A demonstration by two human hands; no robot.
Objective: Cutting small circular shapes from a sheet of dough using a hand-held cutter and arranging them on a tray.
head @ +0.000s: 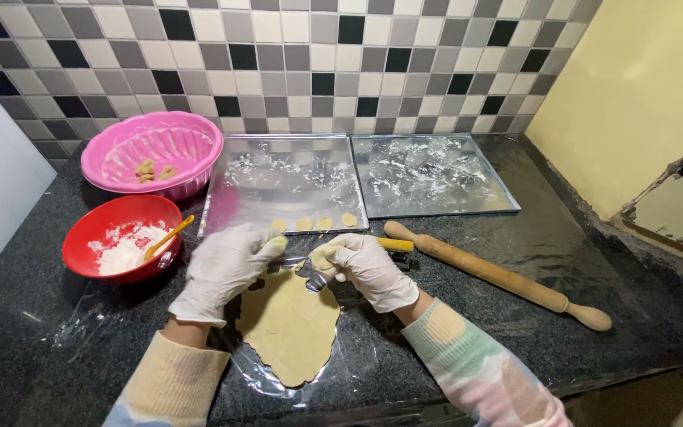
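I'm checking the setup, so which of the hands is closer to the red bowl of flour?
Left. The left hand lies just right of the red bowl, a small gap between them. The right hand is farther right, beyond the rolled dough.

- Back wall [294, 63] at twelve o'clock: small square tiles in white, grey and black.
- Pale yellow side wall [642, 87] at two o'clock.
- Dark speckled stone counter [563, 245] fills the lower view, glossy under soft light.
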